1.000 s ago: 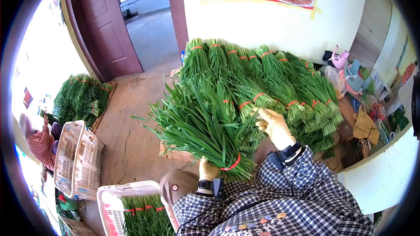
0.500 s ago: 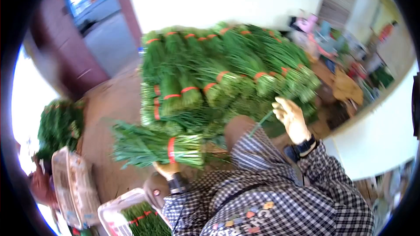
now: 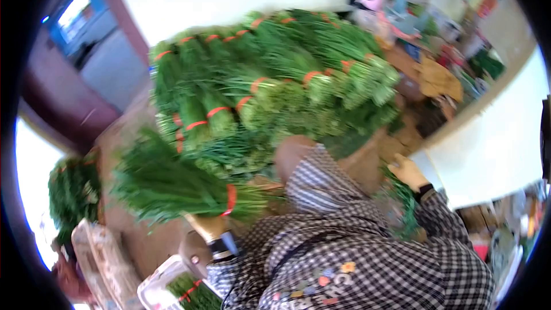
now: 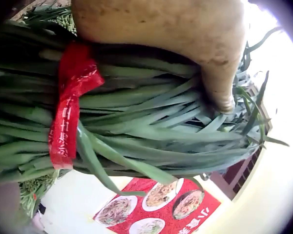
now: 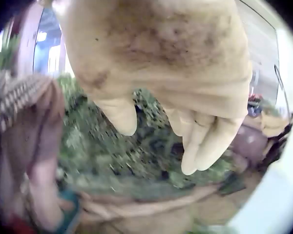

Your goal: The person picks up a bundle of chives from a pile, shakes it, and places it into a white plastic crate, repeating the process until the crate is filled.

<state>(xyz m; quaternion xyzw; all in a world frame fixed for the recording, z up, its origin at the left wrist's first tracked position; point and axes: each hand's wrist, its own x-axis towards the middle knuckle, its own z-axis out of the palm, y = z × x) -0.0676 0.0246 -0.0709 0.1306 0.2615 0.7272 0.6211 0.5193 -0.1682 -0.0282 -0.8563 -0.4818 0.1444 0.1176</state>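
Note:
My gloved left hand (image 3: 208, 227) grips a bunch of chives (image 3: 172, 186) near its red band (image 3: 231, 200), holding it over my lap with the leaves pointing left. In the left wrist view, the thumb of the glove (image 4: 176, 29) lies over the long flat leaves, close to the printed red band (image 4: 71, 107). My right hand (image 3: 408, 173), also gloved, is out to the right, over a heap of loose green leaves (image 3: 402, 201). Its fingers (image 5: 212, 144) are extended in the right wrist view, with nothing between them.
Many banded chive bunches (image 3: 275, 74) are piled in front of me along the wall. At lower left stand a white crate (image 3: 155, 278) with banded bunches and a larger pale basket (image 3: 103, 258). Another chive pile (image 3: 72, 195) lies farther left. Bags and clutter (image 3: 442, 77) line the right.
My left hand has brought the bunch leftward and turned it sideways. My right hand moved right and down from the pile, carrying a loose leaf; its fingers are now bare. The head view swung right.

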